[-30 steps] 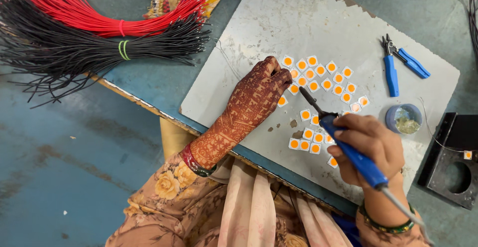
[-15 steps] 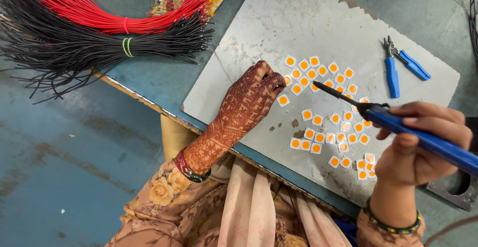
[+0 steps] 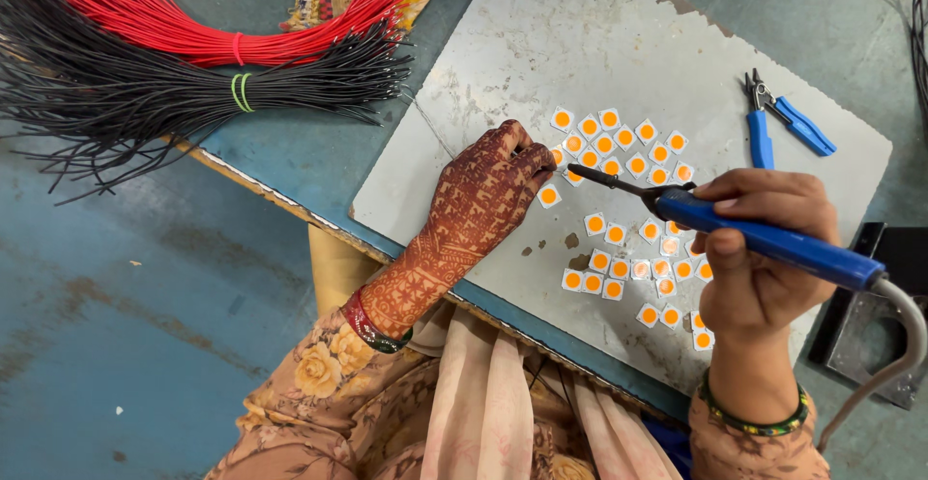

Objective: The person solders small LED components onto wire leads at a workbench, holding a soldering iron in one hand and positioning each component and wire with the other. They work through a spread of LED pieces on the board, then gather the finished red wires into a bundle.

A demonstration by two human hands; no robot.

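Note:
My left hand [image 3: 480, 207] rests on the grey metal board [image 3: 599, 45], fingers pinched on a thin silvery wire [image 3: 431, 126] that runs off up-left. My right hand [image 3: 764, 272] grips a blue-handled soldering iron [image 3: 773, 240], held nearly level. Its dark tip [image 3: 584, 171] points left and ends just right of my left fingertips. Several small white square chips with orange centres [image 3: 619, 142] lie scattered on the board between and below both hands.
Blue-handled pliers [image 3: 773, 124] lie on the board's right side. Bundles of red wires [image 3: 193, 26] and black wires [image 3: 145, 93] lie at the upper left on the blue table [image 3: 309, 151]. A dark metal fixture [image 3: 870, 335] sits at the right edge.
My right hand lifted the soldering iron off the lower chips, swung out to the right, and now holds it level with the tip near my left fingertips. My left hand stayed put.

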